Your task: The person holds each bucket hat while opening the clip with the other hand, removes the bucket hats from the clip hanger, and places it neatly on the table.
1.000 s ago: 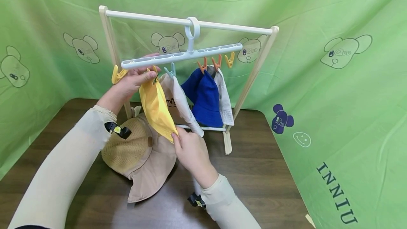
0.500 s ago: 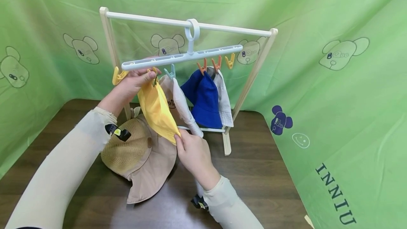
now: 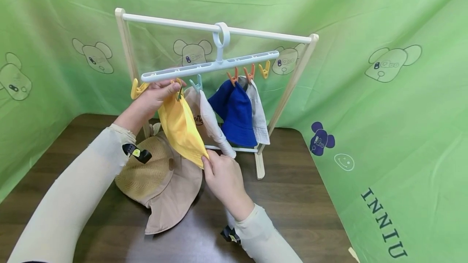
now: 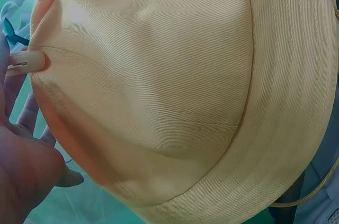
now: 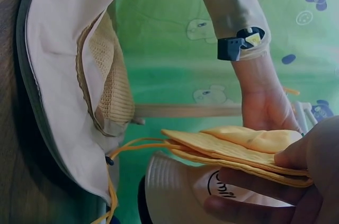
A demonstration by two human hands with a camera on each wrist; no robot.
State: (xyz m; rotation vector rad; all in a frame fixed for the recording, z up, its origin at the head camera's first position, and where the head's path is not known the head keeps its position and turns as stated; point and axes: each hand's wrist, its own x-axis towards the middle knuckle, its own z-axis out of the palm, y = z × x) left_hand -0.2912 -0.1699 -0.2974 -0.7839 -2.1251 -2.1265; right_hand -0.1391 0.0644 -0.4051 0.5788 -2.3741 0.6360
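A yellow bucket hat (image 3: 180,127) hangs from a yellow clothespin (image 3: 177,81) under the left part of a pale blue hanger (image 3: 199,68). At that clothespin is my left hand (image 3: 158,95), its thumb against the clip and its fingers partly hidden behind the hanger bar. My right hand (image 3: 226,178) pinches the lower brim edge between thumb and fingers. In the right wrist view the hat's brim (image 5: 233,152) lies folded in two layers, with a yellow cord (image 5: 135,144) trailing from it. The left wrist view shows the hat's side (image 4: 153,86) close up, clip at its top.
Beside it hang a whitish hat (image 3: 212,123), a blue bucket hat (image 3: 237,121) and a light grey hat (image 3: 260,113). A beige sun hat (image 3: 173,198) lies on the wooden table (image 3: 292,206). The rack's wooden post (image 3: 292,88) stands right; green printed cloth surrounds everything.
The right hand and the brim it pinches have shifted slightly right and down. The left hand stays at the clothespin; the view has moved a little.
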